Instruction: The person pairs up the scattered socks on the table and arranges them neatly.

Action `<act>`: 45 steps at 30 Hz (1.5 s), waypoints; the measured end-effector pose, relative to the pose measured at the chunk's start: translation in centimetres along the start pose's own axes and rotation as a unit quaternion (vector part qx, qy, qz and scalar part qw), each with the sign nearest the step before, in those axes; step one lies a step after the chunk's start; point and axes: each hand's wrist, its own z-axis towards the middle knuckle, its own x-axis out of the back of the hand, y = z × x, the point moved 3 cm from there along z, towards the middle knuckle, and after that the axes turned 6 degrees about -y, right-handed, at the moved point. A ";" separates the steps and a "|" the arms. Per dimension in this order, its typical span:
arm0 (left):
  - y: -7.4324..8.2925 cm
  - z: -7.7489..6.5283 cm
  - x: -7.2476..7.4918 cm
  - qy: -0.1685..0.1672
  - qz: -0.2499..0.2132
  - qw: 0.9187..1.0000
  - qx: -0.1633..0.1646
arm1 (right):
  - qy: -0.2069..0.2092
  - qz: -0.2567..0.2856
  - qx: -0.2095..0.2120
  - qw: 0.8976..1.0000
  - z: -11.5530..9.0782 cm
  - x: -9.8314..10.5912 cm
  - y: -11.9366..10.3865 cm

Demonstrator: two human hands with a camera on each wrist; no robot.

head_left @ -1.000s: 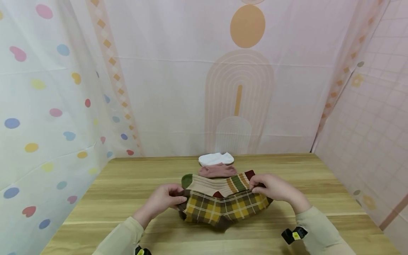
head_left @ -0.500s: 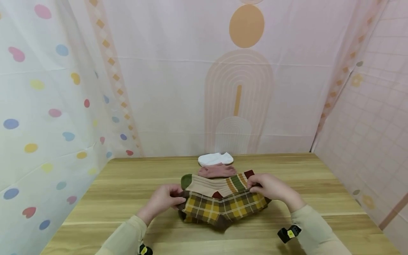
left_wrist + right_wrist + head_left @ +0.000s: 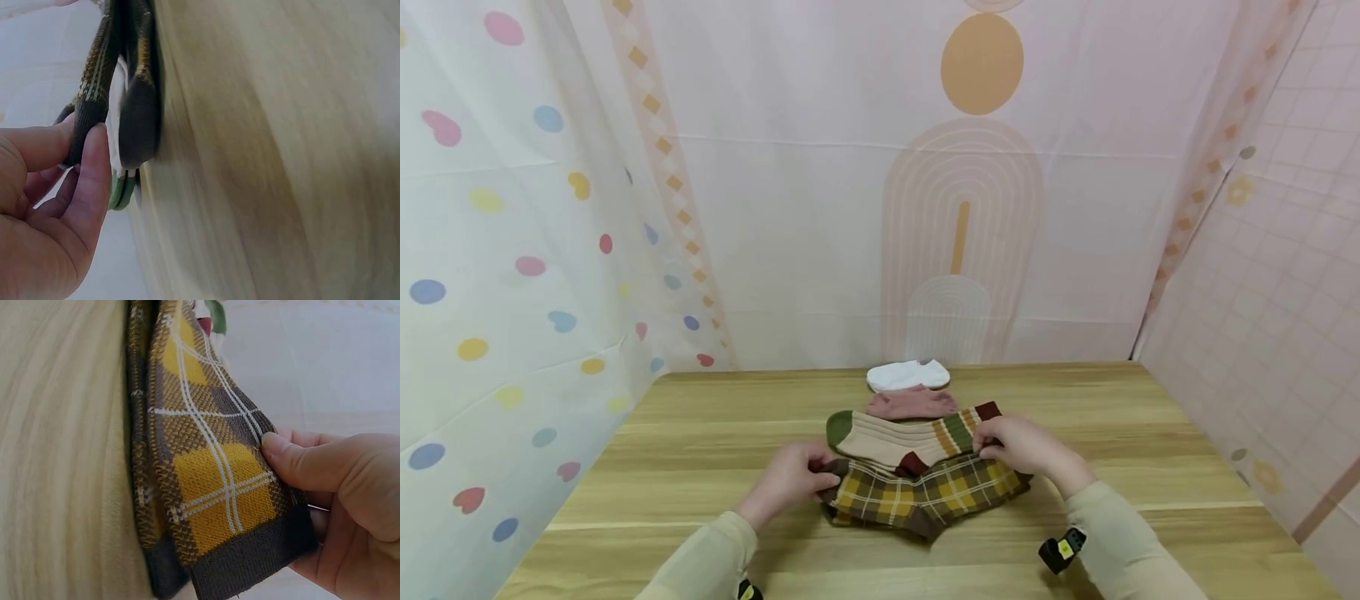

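Observation:
A brown and yellow plaid sock (image 3: 958,490) stretches between my two hands near the table's front, over a second matching sock (image 3: 140,119) beneath it. My left hand (image 3: 792,479) pinches its dark toe (image 3: 90,122) between thumb and fingers. At the other end my right hand (image 3: 1022,446) pinches the upper edge close to the dark cuff (image 3: 256,556). Just behind lies a beige ribbed sock (image 3: 880,439) with a green toe, a dark red heel and a striped cuff; the plaid sock sits against its near edge.
Behind the beige sock lie pink socks (image 3: 912,403), then white low-cut socks (image 3: 908,375) near the back edge. All rest on a wooden table (image 3: 700,433). Patterned cloth (image 3: 805,208) hangs behind and at both sides.
Both hands have lowered the plaid sock slightly toward the table and nearer to me. The right hand has shifted a little left. More of the beige sock shows.

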 end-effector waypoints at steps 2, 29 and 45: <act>0.0 0.0 -0.1 0.009 0.006 1.000 0.004 | -0.003 0.001 -0.005 1.000 0.1 -0.2 0.1; 6.6 -1.7 -4.0 -0.008 0.237 0.954 -0.183 | 0.058 -0.071 -0.004 0.996 -2.2 -1.1 -1.3; 6.1 -2.8 -7.3 -0.150 0.297 0.929 -0.163 | 0.014 -0.116 -0.019 0.993 -2.8 -3.6 -3.7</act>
